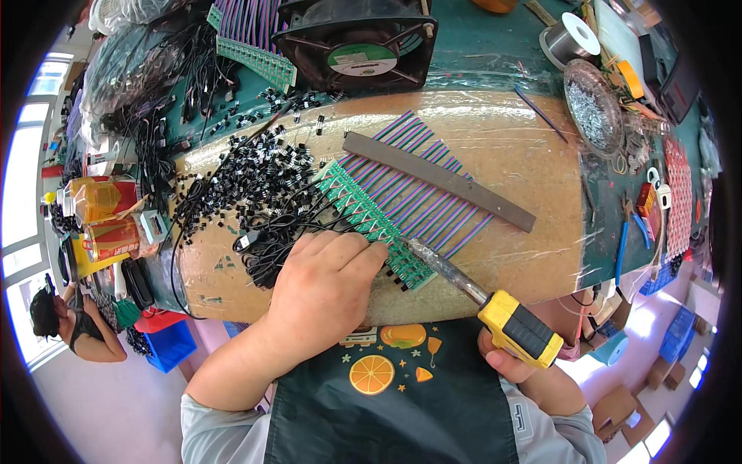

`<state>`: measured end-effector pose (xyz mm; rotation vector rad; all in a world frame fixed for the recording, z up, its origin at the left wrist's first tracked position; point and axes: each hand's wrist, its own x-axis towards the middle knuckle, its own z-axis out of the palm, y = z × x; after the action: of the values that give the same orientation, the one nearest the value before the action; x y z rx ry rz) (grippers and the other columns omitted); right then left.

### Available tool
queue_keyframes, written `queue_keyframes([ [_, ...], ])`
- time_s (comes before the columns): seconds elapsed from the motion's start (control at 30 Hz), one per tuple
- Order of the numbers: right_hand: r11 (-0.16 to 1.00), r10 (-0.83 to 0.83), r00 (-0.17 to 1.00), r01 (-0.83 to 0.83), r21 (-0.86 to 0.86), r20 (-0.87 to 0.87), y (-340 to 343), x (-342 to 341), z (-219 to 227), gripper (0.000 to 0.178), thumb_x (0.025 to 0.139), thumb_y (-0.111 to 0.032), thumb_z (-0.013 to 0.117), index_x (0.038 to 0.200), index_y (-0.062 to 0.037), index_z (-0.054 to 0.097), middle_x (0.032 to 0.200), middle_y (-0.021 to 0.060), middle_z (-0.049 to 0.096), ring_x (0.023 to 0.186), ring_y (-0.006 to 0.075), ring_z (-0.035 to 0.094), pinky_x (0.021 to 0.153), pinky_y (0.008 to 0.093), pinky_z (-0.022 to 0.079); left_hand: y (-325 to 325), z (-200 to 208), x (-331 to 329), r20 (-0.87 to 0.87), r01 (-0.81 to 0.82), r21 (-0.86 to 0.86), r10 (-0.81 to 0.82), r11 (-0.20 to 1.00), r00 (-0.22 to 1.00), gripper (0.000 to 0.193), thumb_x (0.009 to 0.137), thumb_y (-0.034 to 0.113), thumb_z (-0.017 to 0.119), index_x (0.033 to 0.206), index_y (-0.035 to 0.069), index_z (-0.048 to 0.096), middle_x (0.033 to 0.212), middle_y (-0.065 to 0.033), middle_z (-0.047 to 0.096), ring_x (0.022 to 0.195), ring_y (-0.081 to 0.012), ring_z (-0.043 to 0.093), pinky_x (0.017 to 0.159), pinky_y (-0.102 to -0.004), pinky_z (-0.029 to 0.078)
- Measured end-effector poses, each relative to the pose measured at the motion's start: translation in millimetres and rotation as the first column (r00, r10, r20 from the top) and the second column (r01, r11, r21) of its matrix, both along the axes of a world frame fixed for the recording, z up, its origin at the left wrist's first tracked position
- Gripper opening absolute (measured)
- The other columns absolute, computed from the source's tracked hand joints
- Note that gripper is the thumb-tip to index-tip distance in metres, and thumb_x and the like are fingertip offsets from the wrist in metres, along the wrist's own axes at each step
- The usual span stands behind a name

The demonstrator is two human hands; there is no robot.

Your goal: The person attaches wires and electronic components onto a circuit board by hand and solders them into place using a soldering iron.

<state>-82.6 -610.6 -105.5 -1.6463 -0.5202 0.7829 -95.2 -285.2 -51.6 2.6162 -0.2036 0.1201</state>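
Note:
My right hand (504, 360) is wrapped round the yellow and black handle of a soldering iron (521, 328). The iron's metal tip reaches the edge of a green circuit board strip (363, 207) near its lower end. Closed in a pinch, my left hand (321, 282) rests against the board beside that tip; its fingertips are turned away, so what they hold is hidden. Thin black cables (280, 238) run from beside this hand to the board. Striped multicoloured wires (421, 220) fan out from the board's far side, with a flat dark bar (440, 180) lying across them.
Small black connectors (251, 170) lie heaped on the left of the board-covered bench. A black fan (359, 46) stands at the back, beside another wired green strip (255, 58). To the right are a solder spool (572, 39), a round dish (593, 104) and blue-handled pliers (621, 246).

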Motion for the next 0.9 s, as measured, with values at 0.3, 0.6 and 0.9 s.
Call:
queue_keyframes([
  [0.3,0.999,0.014,0.988,-0.009,-0.032,0.157,1,2,0,0.026,0.080,-0.027,0.073,0.093,-0.0058,0.067,0.083,0.0097,0.066,0.068,0.0295,0.065,0.059,0.0362,0.051,1,-2,0,-0.015,0.010,-0.019,-0.010,1.000,1.000,0.028,0.074,-0.004,0.067,0.101,0.005,0.069,0.089,-0.0083,0.065,0.077,-0.0278,0.062,0.070,-0.0377,0.048],
  [0.6,0.998,0.047,0.967,-0.037,-0.044,0.251,-3,2,-3,0.040,0.078,-0.027,0.075,0.107,-0.0015,0.067,0.089,0.0116,0.069,0.071,0.0301,0.067,0.063,0.0354,0.054,0,1,2,-0.030,0.002,-0.026,-0.003,1.000,1.000,0.026,0.074,-0.003,0.068,0.099,0.004,0.070,0.087,-0.0085,0.065,0.077,-0.0280,0.063,0.071,-0.0379,0.049],
  [0.9,0.993,0.106,0.932,-0.081,-0.086,0.346,15,13,13,0.017,0.081,-0.021,0.069,0.076,-0.0090,0.057,0.066,0.0035,0.056,0.058,0.0247,0.055,0.054,0.0363,0.042,0,0,3,-0.025,-0.005,-0.038,0.004,0.999,1.000,0.024,0.074,-0.003,0.068,0.097,0.004,0.070,0.087,-0.0086,0.065,0.077,-0.0284,0.063,0.071,-0.0380,0.050],
])
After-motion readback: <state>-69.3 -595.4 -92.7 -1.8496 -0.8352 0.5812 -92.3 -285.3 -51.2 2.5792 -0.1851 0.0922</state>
